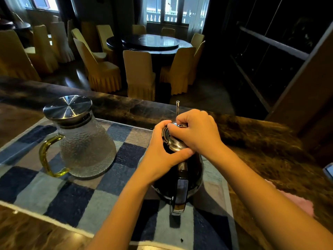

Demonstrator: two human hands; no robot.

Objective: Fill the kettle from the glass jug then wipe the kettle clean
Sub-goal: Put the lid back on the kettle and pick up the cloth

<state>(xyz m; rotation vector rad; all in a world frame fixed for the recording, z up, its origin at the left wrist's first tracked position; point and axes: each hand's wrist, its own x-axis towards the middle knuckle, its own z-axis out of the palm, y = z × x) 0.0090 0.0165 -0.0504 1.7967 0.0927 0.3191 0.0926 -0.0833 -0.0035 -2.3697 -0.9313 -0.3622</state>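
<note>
A shiny steel kettle (182, 179) stands on a blue checked mat (68, 201), its handle toward me. My left hand (162, 156) wraps the kettle's top rim from the left. My right hand (196, 132) pinches the knob of the kettle lid (172, 141), which sits tilted on the opening. To the left on the same mat stands a textured glass jug (86, 147) with a yellow handle and a steel lid, upright, apart from both hands. How much water it holds is unclear.
A pink cloth (299, 204) lies on the dark marble counter (270, 141) at the right, past my right forearm. A thin glass rod (177, 109) sticks up behind the kettle. Beyond the counter are covered chairs and a round dining table.
</note>
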